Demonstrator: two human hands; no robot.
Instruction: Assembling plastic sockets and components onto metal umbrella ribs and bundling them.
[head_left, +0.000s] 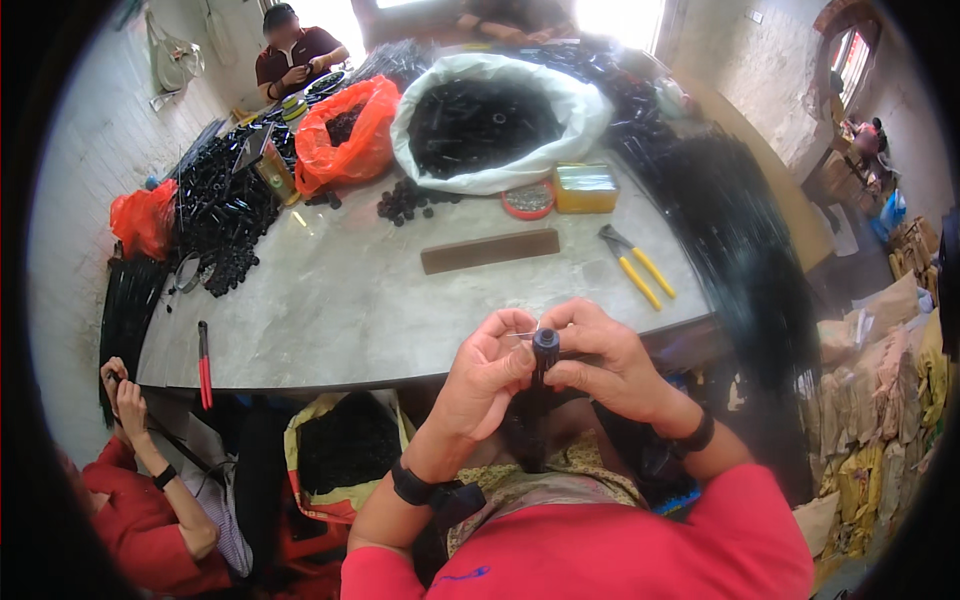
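At the table's near edge my hands meet around a dark upright rod [545, 372] with a round, ringed dark cap [546, 340]. My left hand [486, 378] is closed, pinching a thin shiny wire [522, 333] that runs to the cap. My right hand [606, 362] closes on the cap from the other side, thumb and fingers against it. The rod's lower part drops toward my lap and is partly hidden. Whether my right fingers also hold the wire's far end is too small to tell.
On the grey table [340, 290] lie a brown bar [490, 250], yellow-handled nippers [638, 266] and red-handled pliers [204, 365]. Farther off stand a white sack [600, 110] of black tubes, an orange bag [375, 140] and bundled black rods [740, 240]. A co-worker's hands [125, 395] work at left.
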